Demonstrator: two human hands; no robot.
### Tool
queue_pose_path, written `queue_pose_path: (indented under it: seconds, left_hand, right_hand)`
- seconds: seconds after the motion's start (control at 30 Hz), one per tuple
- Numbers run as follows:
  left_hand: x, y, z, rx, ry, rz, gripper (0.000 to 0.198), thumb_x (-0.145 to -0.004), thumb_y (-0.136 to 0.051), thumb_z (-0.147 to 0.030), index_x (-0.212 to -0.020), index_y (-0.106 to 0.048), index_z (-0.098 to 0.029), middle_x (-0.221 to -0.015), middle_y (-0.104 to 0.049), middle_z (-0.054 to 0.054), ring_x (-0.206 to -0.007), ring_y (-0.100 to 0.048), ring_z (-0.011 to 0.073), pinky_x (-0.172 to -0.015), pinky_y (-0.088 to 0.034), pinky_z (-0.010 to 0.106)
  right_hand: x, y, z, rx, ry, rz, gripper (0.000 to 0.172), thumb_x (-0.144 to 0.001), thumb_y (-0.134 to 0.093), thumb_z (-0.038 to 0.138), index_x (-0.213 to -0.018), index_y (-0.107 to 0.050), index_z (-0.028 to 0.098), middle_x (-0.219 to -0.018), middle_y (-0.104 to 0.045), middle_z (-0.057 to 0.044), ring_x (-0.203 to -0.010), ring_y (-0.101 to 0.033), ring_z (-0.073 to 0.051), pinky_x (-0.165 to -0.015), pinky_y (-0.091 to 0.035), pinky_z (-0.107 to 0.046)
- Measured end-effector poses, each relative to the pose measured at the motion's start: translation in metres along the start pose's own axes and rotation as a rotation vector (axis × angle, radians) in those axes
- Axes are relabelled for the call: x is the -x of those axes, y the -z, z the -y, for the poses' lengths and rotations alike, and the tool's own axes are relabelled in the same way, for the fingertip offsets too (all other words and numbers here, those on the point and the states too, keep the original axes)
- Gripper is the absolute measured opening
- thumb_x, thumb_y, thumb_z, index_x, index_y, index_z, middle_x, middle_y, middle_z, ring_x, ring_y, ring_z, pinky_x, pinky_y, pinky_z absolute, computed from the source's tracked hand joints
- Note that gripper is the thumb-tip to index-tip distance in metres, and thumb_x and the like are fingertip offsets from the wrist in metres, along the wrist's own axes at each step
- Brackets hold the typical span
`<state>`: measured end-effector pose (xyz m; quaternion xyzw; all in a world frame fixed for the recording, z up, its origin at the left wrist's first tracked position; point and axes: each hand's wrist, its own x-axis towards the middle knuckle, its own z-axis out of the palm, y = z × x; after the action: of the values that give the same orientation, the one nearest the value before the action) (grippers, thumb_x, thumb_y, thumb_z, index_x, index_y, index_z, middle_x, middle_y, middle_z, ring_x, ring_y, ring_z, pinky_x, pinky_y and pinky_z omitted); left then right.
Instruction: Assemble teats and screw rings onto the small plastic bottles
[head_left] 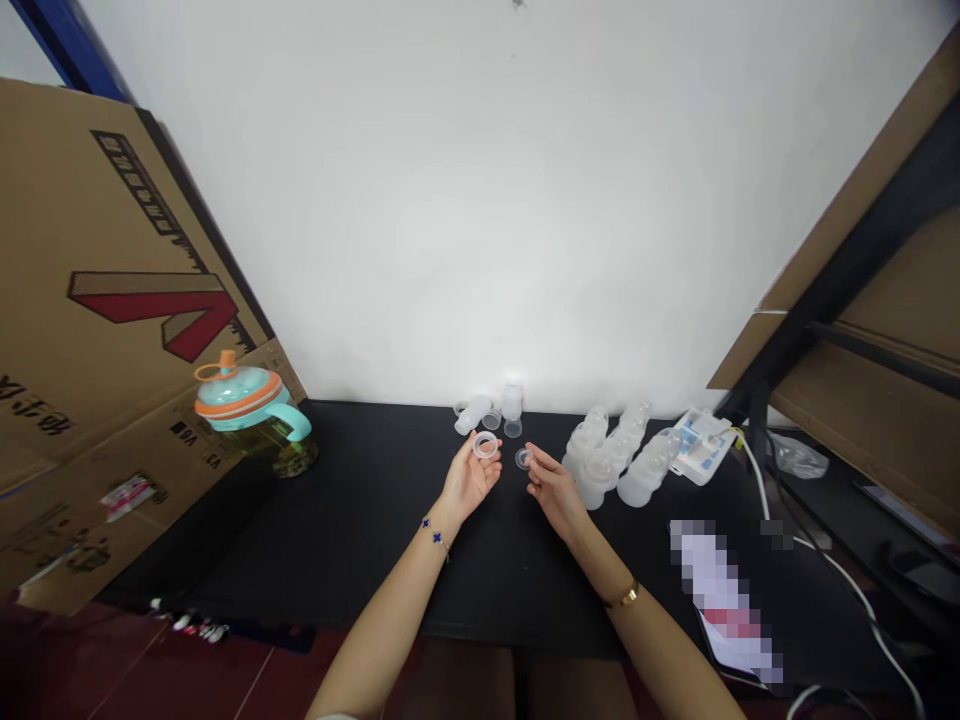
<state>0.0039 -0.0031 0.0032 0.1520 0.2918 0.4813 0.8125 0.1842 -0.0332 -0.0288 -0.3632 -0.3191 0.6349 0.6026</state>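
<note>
In my left hand (470,482), palm up, rests a clear plastic ring (486,445), held between the thumb and fingers. Pinched in my right hand (553,485) is a small translucent round piece (523,458), a little apart from the ring. Behind both hands, near the wall, lie several loose translucent plastic parts, among them a small cylinder (474,413) and a cup-like piece (513,403). To the right of my right hand stand several frosted, bottle-shaped plastic pieces (592,475) in a close group.
A drinks jug (259,425) with an orange-and-teal lid stands at the left by a large cardboard box (112,350). On the right are a white-and-blue box (705,447), a white cable (847,580) and a blurred-out phone-like item (724,600). The black table (360,540) meets a white wall.
</note>
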Motion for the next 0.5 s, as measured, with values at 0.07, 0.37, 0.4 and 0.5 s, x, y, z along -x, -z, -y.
queue_pose_path:
  seconds: [0.07,0.37,0.4,0.5]
  left_hand:
    - [0.0000,0.0002,-0.0001,0.000,0.001,0.009,0.043,-0.104,-0.045,-0.042,-0.104,-0.071,-0.007,-0.071,-0.072,0.009,-0.055,-0.068,0.0126,-0.052,-0.058,0.020]
    - [0.0001,0.0025,0.0010,0.003,-0.037,0.009,0.029,-0.100,-0.052,-0.029,-0.113,-0.067,-0.008,-0.094,-0.075,0.013,-0.076,-0.075,0.0173,-0.060,-0.059,0.021]
    - [0.0001,0.0028,0.0017,-0.001,-0.044,0.009,0.026,-0.098,-0.054,-0.026,-0.112,-0.067,-0.008,-0.097,-0.075,0.014,-0.082,-0.076,0.0189,-0.062,-0.059,0.021]
    - [-0.0009,0.0042,0.0054,-0.061,-0.088,0.035,0.024,-0.090,-0.063,-0.017,-0.111,-0.068,-0.009,-0.108,-0.075,0.015,-0.097,-0.075,0.0224,-0.073,-0.060,0.023]
  right_hand:
    - [0.0001,-0.0004,0.0002,-0.006,0.000,-0.002,0.044,-0.069,-0.086,0.032,-0.112,-0.077,0.027,-0.095,-0.068,-0.002,-0.063,-0.045,-0.010,-0.055,-0.042,-0.025]
    - [0.0003,-0.0001,0.0003,0.003,-0.008,-0.020,0.045,-0.069,-0.086,0.032,-0.113,-0.077,0.028,-0.100,-0.070,-0.002,-0.062,-0.047,-0.010,-0.053,-0.043,-0.024]
    - [0.0001,0.0000,0.0003,-0.002,-0.013,-0.029,0.045,-0.069,-0.086,0.031,-0.112,-0.077,0.028,-0.100,-0.071,-0.002,-0.062,-0.047,-0.010,-0.053,-0.043,-0.024]
    - [0.0001,0.0002,0.0011,-0.024,-0.039,-0.050,0.045,-0.068,-0.087,0.029,-0.111,-0.077,0.027,-0.101,-0.072,-0.002,-0.065,-0.050,-0.010,-0.053,-0.044,-0.023]
